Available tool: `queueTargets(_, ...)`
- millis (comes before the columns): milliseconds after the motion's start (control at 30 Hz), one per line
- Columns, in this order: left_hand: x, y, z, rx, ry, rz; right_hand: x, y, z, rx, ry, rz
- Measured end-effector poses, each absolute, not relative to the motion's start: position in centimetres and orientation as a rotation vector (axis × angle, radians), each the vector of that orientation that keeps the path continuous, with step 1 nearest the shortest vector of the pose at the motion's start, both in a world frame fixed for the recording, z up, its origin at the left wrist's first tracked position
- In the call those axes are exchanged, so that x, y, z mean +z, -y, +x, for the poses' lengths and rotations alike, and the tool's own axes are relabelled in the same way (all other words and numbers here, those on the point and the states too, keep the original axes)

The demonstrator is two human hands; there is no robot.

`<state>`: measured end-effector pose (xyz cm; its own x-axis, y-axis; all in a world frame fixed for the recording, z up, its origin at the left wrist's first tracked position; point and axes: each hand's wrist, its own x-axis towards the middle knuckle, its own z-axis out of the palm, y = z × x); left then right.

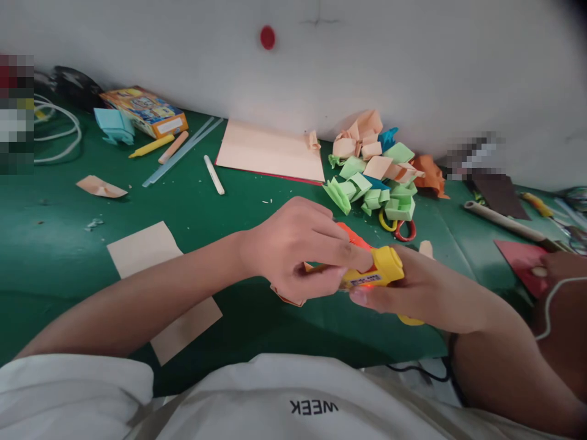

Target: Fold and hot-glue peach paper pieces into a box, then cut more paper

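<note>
My right hand [413, 293] is wrapped round a yellow glue gun [387, 264], which has a label and a small red light on its side. More yellow shows beneath the palm. My left hand [293, 250] is closed in a pinch against the gun's front, its fingertips overlapping the body. Under those fingers a folded peach paper piece [290, 297] sticks out, mostly hidden by the hand. A bright orange-red part [353, 235] shows behind the fingers; I cannot tell whether it belongs to the gun. Below my left forearm lies a peach paper sheet [188, 333].
Folded green and peach papers [376, 177] are heaped at the back, with scissors [405, 230] beside them. A peach board [270, 150], a white stick [213, 175], translucent glue sticks [183, 153] and a colourful box [144, 111] lie leftward. Another person's hand [566, 275] is at right.
</note>
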<state>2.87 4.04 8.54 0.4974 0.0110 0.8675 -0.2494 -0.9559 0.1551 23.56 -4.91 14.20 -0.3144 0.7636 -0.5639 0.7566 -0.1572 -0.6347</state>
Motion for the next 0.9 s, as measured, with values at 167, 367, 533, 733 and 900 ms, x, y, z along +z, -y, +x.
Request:
queueTargets(167,8.53,-3.98,2.75,1.388,0.207,2.494,14.11,4.89,23.42,1.533,2.013,-1.864)
queueTargets(367,8.17,-3.92,2.99,1.44,0.217,2.477,14.32,4.95,23.43,1.477,2.044,-1.885)
queueTargets(533,8.22,-3.96,2.97,1.402,0.201,2.508,14.37,4.89,23.39,1.498,2.016,-1.919)
queueTargets(733,8.27,-3.99,2.78,1.389,0.192,2.511,14.4,4.91,23.47,1.482,2.019,-1.926)
queueTargets(900,8.02,-3.94,2.97,1.414,0.196,2.525,14.45,5.05,23.47,1.472,2.032,-1.931)
